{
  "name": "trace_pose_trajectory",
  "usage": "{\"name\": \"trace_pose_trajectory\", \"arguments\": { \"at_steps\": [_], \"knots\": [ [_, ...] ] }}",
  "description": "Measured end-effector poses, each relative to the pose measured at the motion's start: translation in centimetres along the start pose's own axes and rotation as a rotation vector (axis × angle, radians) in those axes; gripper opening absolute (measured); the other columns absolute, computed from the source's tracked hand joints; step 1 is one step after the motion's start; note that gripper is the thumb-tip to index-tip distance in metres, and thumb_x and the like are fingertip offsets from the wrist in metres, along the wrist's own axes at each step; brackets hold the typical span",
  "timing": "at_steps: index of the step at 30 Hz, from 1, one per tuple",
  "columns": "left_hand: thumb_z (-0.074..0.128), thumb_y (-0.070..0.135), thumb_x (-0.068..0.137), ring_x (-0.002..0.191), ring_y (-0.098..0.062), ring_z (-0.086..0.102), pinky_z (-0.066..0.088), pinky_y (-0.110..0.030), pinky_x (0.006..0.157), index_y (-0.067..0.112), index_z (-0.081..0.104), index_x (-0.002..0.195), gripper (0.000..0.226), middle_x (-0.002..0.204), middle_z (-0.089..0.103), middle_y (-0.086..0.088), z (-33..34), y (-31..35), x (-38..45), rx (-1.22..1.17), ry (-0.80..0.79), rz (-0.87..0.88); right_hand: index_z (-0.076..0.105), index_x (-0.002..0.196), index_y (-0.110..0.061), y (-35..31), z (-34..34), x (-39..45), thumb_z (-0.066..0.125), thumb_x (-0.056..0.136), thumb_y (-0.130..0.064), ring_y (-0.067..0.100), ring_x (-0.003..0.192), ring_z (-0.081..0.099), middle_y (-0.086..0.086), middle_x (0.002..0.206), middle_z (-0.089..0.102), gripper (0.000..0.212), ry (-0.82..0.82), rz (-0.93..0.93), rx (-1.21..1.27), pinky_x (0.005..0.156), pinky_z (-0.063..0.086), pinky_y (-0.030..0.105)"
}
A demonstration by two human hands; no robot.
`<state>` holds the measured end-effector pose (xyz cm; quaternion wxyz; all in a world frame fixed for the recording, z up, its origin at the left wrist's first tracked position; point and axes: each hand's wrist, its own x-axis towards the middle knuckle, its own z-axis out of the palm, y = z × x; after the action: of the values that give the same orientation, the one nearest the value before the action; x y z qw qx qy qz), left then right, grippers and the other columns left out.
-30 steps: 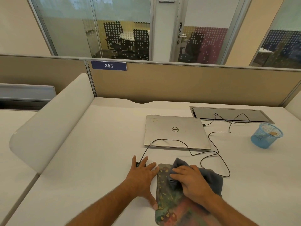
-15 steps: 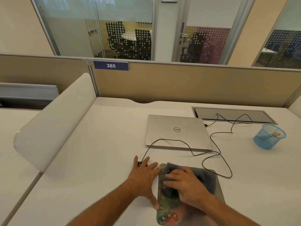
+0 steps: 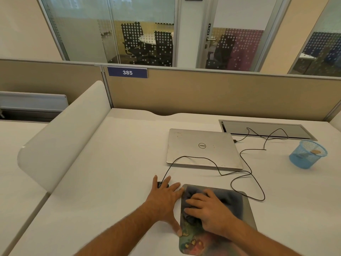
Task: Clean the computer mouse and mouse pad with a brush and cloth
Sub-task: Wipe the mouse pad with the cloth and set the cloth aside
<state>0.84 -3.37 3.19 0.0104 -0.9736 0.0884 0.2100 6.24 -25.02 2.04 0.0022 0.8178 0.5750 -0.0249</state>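
From my remote seat, farthest left I see the curved white divider (image 3: 60, 133) along the edge of the desk (image 3: 114, 163). Moving right, my left hand (image 3: 164, 199) lies flat on the desk with fingers spread wide apart, gripping nothing; its thumb tip touches the left edge of the mouse pad (image 3: 247, 209), and its fingertips partly cover the black mouse (image 3: 160, 184), which sits just beyond the pad's far-left corner. The mouse cable (image 3: 239, 174) loops away to the right, across the front of the closed silver laptop (image 3: 201, 147).

Next comes my right hand (image 3: 208, 212), palm down with fingers loosely curled and pressed onto the dark grey cloth (image 3: 227, 199), which is bunched on the far half of the pad. The pad's colourful print shows at its near end. Far right stands a blue mesh cup (image 3: 307, 154), well apart from everything.

Compared with a second ago, the cloth no longer spills past the pad's right edge; it has been drawn left and now lies wholly on the pad. The right hand has shifted slightly leftward. The left hand has stayed planted.
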Motion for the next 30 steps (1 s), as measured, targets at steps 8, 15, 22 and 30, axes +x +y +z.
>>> {"name": "trace_pose_trajectory", "arguments": {
  "at_steps": [8, 15, 22, 30],
  "knots": [
    [0.066, 0.091, 0.051, 0.150, -0.031, -0.016, -0.027, -0.064, 0.104, 0.035, -0.008, 0.155, 0.139, 0.166, -0.001, 0.004, 0.2, -0.1, 0.0, -0.009, 0.003, -0.008, 0.053, 0.135, -0.040, 3.0, -1.6, 2.0, 0.051, 0.085, -0.018, 0.013, 0.134, 0.038, -0.018, 0.146, 0.046, 0.055, -0.035, 0.312, 0.059, 0.103, 0.021, 0.040],
    [0.068, 0.088, 0.052, 0.150, -0.031, -0.014, -0.022, -0.065, 0.107, 0.035, -0.006, 0.155, 0.137, 0.166, 0.000, 0.002, 0.3, -0.1, 0.0, -0.027, 0.020, 0.011, 0.068, 0.111, -0.042, 0.1, -0.4, 0.9, 0.071, 0.066, -0.037, 0.009, 0.110, 0.059, -0.020, 0.119, 0.067, 0.045, -0.021, -0.128, -0.059, 0.090, 0.048, 0.038],
    [0.068, 0.089, 0.049, 0.151, -0.030, -0.014, -0.026, -0.063, 0.105, 0.036, -0.009, 0.154, 0.141, 0.166, 0.000, 0.004, 0.6, -0.1, 0.1, -0.036, 0.023, -0.005, 0.059, 0.128, -0.037, 2.2, -1.6, 3.1, 0.060, 0.080, -0.022, 0.017, 0.125, 0.049, -0.014, 0.135, 0.058, 0.050, -0.092, 0.162, -0.045, 0.098, 0.034, 0.045],
    [0.069, 0.087, 0.053, 0.150, -0.030, -0.014, -0.022, -0.064, 0.108, 0.033, -0.007, 0.155, 0.139, 0.166, 0.000, 0.003, 0.3, 0.0, -0.1, -0.045, 0.017, -0.001, 0.069, 0.113, -0.039, 0.8, -0.9, 1.5, 0.065, 0.070, -0.027, 0.012, 0.106, 0.058, -0.020, 0.118, 0.067, 0.044, 0.078, -0.029, 0.044, 0.084, 0.043, 0.036]
  ]
}}
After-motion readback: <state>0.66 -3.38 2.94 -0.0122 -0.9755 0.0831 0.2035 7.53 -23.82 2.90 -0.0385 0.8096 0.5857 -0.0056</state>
